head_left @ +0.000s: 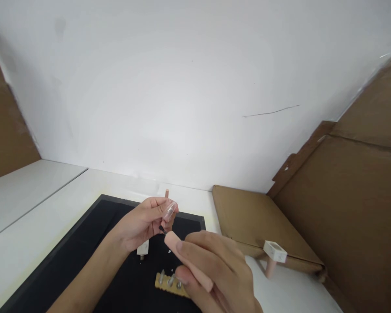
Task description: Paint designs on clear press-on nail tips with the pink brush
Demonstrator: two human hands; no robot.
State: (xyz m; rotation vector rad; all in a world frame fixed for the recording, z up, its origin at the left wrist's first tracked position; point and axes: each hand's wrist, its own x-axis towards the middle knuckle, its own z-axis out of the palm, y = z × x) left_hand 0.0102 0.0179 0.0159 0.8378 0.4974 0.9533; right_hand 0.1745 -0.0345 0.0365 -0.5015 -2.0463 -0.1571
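My left hand (148, 219) is closed around a small clear plastic cap (170, 211), pinched near the fingertips. The end of a thin pinkish rod (167, 193) sticks up behind those fingers; how it is held is hidden. My right hand (220, 265) grips a thick, pale pink cylindrical handle (190, 263), tilted up toward the left hand. Between the two hands, a small dark pointed tip (162, 229) shows close to the handle's upper end; I cannot tell which piece it belongs to. Below lies a yellowish wooden holder (164, 288) with several clear-and-metal bits upright in it.
A black mat (117, 278) covers part of the white table. On it, below my left wrist, lies a white block with a metal end (142, 250). A flat cardboard box (247, 213) sits at right, with a white square-headed, pink-stemmed piece (275, 252) before it. Cardboard walls flank both sides.
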